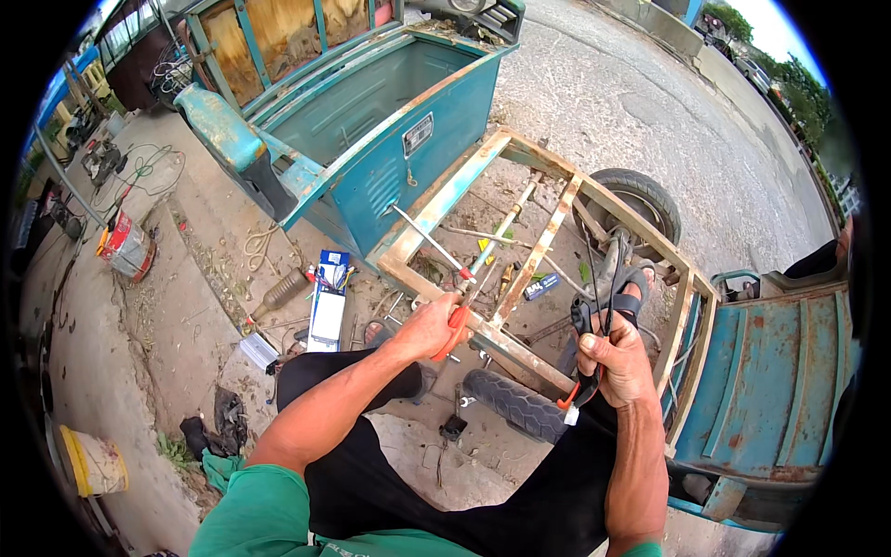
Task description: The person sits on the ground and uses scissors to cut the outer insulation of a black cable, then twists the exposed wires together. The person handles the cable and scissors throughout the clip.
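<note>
My left hand point(429, 327) is closed around the handles of orange-handled scissors point(455, 336), over the near rail of a rusty metal frame point(527, 351). My fingers hide part of the handles. My right hand point(616, 360) grips a bundle of black wires point(594, 320), thumb pressed on top. An orange-red wire and a white connector point(572, 415) hang below that hand. Loose black wire ends rise above the fist. The two hands are apart, with the frame's rails between and beyond them.
Wheels point(633, 202) and a tyre point(516, 403) sit by the frame. A teal metal cargo box point(371, 158) stands beyond; a teal panel point(780, 371) lies at right. On the ground are a blue-and-white box point(329, 302), a paint bucket point(126, 246), a yellow-white bucket point(95, 461) and scattered tools.
</note>
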Available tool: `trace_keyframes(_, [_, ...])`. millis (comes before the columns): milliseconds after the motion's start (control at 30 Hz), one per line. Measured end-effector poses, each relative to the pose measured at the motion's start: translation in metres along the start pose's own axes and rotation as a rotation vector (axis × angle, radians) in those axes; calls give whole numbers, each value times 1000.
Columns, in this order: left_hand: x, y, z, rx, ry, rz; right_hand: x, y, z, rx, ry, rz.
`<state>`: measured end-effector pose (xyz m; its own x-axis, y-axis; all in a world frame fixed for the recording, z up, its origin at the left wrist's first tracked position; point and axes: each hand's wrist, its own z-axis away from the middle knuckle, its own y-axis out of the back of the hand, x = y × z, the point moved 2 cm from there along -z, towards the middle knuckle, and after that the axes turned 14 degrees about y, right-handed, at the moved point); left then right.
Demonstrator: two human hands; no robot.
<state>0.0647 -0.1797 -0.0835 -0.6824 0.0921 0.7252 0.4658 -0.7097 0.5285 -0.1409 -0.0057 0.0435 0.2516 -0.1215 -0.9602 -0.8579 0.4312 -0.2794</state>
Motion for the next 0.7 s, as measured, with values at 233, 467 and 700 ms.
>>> trace_keyframes(233, [-42, 50, -86, 446, 101, -252, 0, -3, 1, -37, -107, -25])
trace_keyframes(467, [-84, 57, -137, 690, 31, -425, -1, 0, 4, -33, -139, -51])
trace_keyframes(700, [-82, 53, -125, 701, 96, -461, 4, -5, 2, -8, -111, -12])
